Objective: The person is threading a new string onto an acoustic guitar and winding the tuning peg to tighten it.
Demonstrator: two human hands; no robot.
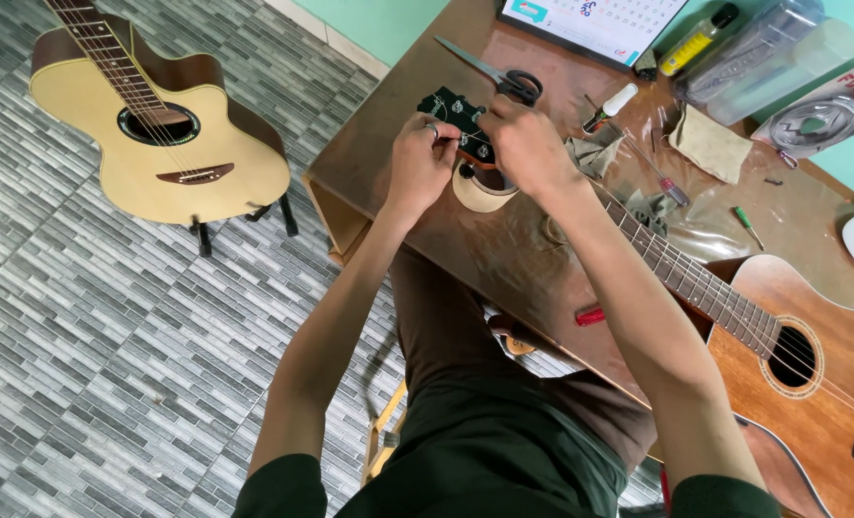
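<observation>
Glossy brown tabletop (503,259) over grey tiled floor (81,364). Near its left corner, left hand (419,163) and right hand (526,144) pinching black guitar headstock (454,110). Steel scissors (499,77) just beyond.

Pale yellow guitar (158,125), reddish-brown guitar (791,384), black headstock (456,113), grey striped floor tiles (91,364), brown table (503,249)

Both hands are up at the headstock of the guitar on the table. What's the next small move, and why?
Probably keep the left hand steadying the black headstock while the right hand works the tuner side. Both hands already pinch there, and the brown guitar lies flat on the table, scissors close behind.
</observation>
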